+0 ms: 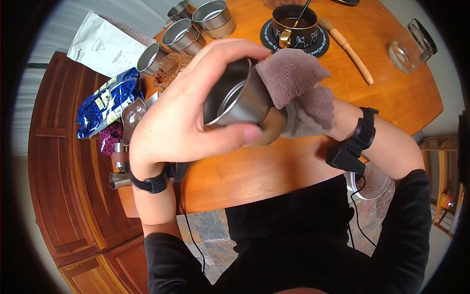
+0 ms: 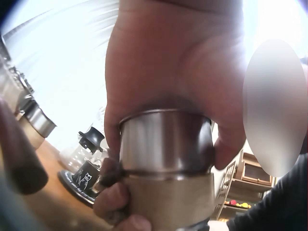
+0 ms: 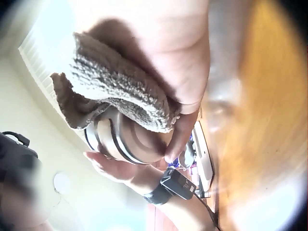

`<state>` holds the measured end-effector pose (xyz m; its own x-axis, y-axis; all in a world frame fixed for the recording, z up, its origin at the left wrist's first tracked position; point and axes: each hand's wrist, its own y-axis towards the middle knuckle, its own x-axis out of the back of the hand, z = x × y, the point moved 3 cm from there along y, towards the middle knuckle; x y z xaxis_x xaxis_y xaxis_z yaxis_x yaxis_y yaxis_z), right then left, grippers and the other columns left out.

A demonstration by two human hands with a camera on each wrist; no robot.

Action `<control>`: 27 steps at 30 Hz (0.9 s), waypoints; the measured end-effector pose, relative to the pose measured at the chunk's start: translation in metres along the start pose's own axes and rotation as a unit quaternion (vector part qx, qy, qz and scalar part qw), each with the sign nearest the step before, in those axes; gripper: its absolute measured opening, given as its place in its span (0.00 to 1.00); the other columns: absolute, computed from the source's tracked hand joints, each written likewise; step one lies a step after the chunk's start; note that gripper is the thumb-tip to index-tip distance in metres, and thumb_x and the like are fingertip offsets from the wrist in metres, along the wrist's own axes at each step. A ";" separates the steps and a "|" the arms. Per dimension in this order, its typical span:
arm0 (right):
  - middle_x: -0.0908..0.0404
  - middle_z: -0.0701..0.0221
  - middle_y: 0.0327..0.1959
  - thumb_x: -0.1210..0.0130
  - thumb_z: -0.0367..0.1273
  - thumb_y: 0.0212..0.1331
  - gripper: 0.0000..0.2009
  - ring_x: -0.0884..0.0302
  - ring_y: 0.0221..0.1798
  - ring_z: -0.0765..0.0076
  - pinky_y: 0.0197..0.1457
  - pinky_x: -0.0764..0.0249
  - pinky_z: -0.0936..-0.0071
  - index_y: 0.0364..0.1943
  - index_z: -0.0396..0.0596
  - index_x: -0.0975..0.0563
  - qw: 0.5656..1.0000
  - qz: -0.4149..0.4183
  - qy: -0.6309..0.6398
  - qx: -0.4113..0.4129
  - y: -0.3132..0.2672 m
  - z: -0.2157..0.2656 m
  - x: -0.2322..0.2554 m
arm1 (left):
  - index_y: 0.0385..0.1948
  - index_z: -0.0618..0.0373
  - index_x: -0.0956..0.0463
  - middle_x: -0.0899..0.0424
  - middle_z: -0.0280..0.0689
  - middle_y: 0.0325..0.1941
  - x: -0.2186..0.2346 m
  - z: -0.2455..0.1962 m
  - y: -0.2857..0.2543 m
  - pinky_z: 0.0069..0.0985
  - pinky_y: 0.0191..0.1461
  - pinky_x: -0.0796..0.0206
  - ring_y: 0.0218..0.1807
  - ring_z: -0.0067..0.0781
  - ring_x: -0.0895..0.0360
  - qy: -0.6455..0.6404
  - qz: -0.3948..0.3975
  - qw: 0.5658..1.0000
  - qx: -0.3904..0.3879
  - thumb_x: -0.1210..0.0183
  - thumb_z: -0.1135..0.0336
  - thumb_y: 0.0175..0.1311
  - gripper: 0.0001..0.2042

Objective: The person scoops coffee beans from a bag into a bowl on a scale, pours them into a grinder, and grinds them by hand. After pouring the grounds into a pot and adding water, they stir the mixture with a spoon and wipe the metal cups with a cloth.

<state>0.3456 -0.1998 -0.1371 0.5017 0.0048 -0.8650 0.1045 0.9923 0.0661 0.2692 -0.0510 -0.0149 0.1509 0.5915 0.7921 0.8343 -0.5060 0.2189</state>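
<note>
A stainless steel cup (image 1: 240,105) is held up over the wooden table, tipped so its mouth faces left and the inside shows. My left hand (image 1: 181,108) grips it round the rim, thumb on the near side and fingers over the far side. Against the cup's base end lies a mauve-grey terry cloth (image 1: 293,73), bunched and folded. My right hand (image 3: 168,53) holds this cloth to the cup, its palm behind the folds and one digit on the metal. In the head view the cloth hides most of the right hand.
More steel cups (image 1: 213,17) stand at the back left, beside a white bag (image 1: 105,46) and a blue foil bag (image 1: 110,103). Behind the cloth are a dark mug (image 1: 295,22) on a round coaster, a wooden-handled brush (image 1: 350,51) and a glass vessel (image 1: 404,56).
</note>
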 end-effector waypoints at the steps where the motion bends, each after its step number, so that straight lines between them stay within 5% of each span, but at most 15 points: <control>1: 0.35 0.61 0.66 0.46 0.33 0.67 0.28 0.31 0.65 0.65 0.65 0.26 0.70 0.67 0.43 0.42 1.000 -0.021 -0.021 0.005 -0.001 0.001 0.005 | 0.64 0.63 0.39 0.31 0.47 0.63 -0.001 0.002 -0.001 0.34 0.67 0.42 0.64 0.41 0.32 -0.004 -0.009 0.999 0.030 0.32 0.60 0.48 0.39; 6: 0.24 0.68 0.55 0.57 0.44 0.72 0.20 0.22 0.54 0.70 0.51 0.20 0.71 0.60 0.47 0.32 0.989 -0.044 -0.117 0.078 0.007 0.002 0.002 | 0.65 0.63 0.39 0.30 0.45 0.62 0.000 0.000 -0.004 0.35 0.68 0.42 0.63 0.39 0.31 -0.028 -0.021 0.989 0.145 0.32 0.58 0.48 0.40; 9: 0.27 0.69 0.58 0.58 0.46 0.72 0.22 0.25 0.58 0.70 0.56 0.21 0.69 0.61 0.48 0.33 0.990 -0.026 -0.129 0.053 0.005 0.003 -0.004 | 0.65 0.63 0.39 0.32 0.44 0.64 0.002 -0.001 -0.006 0.36 0.69 0.42 0.65 0.39 0.32 -0.080 0.003 0.994 0.076 0.32 0.60 0.47 0.40; 15: 0.26 0.70 0.57 0.58 0.45 0.73 0.21 0.25 0.58 0.71 0.56 0.22 0.72 0.62 0.49 0.34 0.996 -0.026 -0.076 0.034 0.005 0.004 -0.004 | 0.64 0.62 0.37 0.34 0.43 0.65 0.004 0.004 -0.003 0.36 0.67 0.40 0.65 0.39 0.33 0.008 0.025 1.000 0.015 0.34 0.59 0.46 0.39; 21: 0.26 0.71 0.56 0.58 0.43 0.73 0.20 0.25 0.58 0.72 0.57 0.23 0.74 0.62 0.49 0.35 0.997 -0.028 -0.069 0.027 0.006 0.001 0.005 | 0.65 0.59 0.36 0.30 0.43 0.61 -0.002 -0.001 -0.003 0.34 0.60 0.36 0.58 0.38 0.28 -0.057 -0.051 0.979 0.187 0.36 0.54 0.47 0.39; 27: 0.24 0.72 0.52 0.58 0.45 0.73 0.20 0.24 0.54 0.75 0.53 0.23 0.79 0.61 0.50 0.35 0.995 -0.063 -0.064 0.046 0.007 -0.004 0.005 | 0.65 0.59 0.37 0.29 0.42 0.60 0.002 -0.002 -0.006 0.33 0.65 0.39 0.62 0.38 0.29 -0.017 -0.016 0.996 0.080 0.36 0.58 0.50 0.37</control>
<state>0.3457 -0.1922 -0.1429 0.5843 -0.1406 -0.7993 0.2482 0.9686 0.0110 0.2639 -0.0481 -0.0130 0.1391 0.6279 0.7657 0.9127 -0.3813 0.1469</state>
